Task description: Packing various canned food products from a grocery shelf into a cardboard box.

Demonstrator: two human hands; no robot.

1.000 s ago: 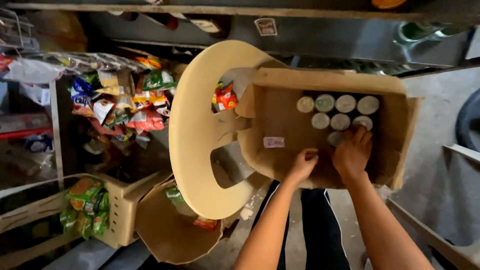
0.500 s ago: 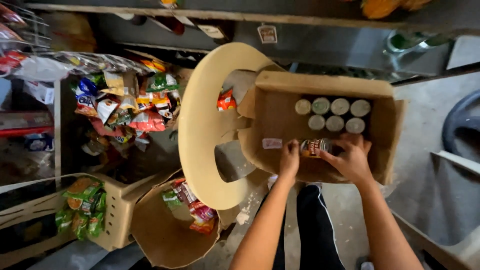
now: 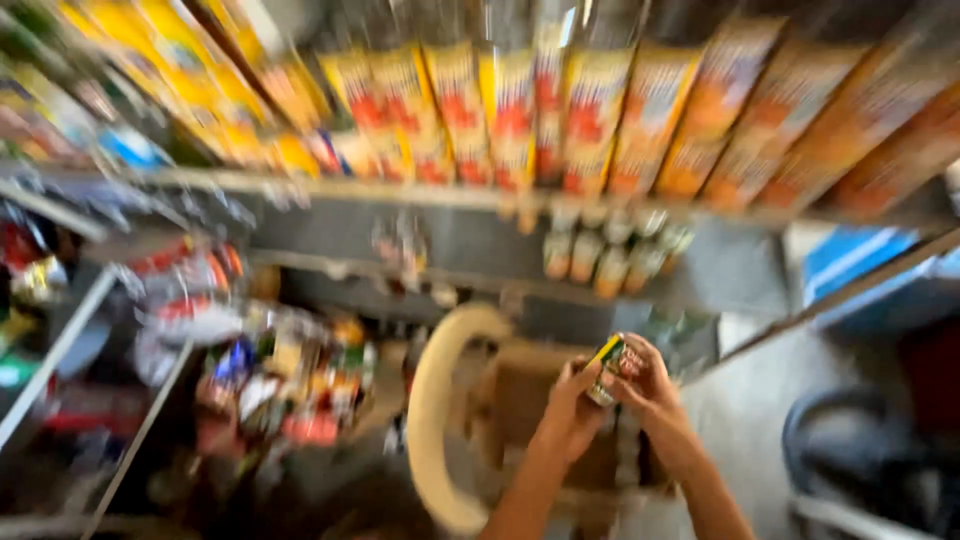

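You now have one small can (image 3: 608,366), yellow, green and red on its side, lifted clear of the cardboard box (image 3: 520,400) and held up between both hands; half a second ago it was just coming up out of the box's rows, and a second ago your hands were down among the cans there. Your left hand (image 3: 568,412) has its fingers (image 3: 575,378) wrapped against the can's left side, and your right hand (image 3: 650,385) curls its fingers over the top and right side, so both are closed on it. Your view has also swung upward: the box and the pale curved chair back (image 3: 432,410) beside it sit low in the picture, and the shelves now fill most of it. That suggests the can is on its way from box to shelf. Counting is rough through the blur: one can in hand, one box, one chair back, a cluster of perhaps eight like cans (image 3: 610,255) on the middle shelf just above your hands, and roughly a dozen tall yellow-and-orange packets (image 3: 590,110) along the upper shelf's front edge. Loose snack packets (image 3: 270,380) crowd the lower left, too smeared to count.
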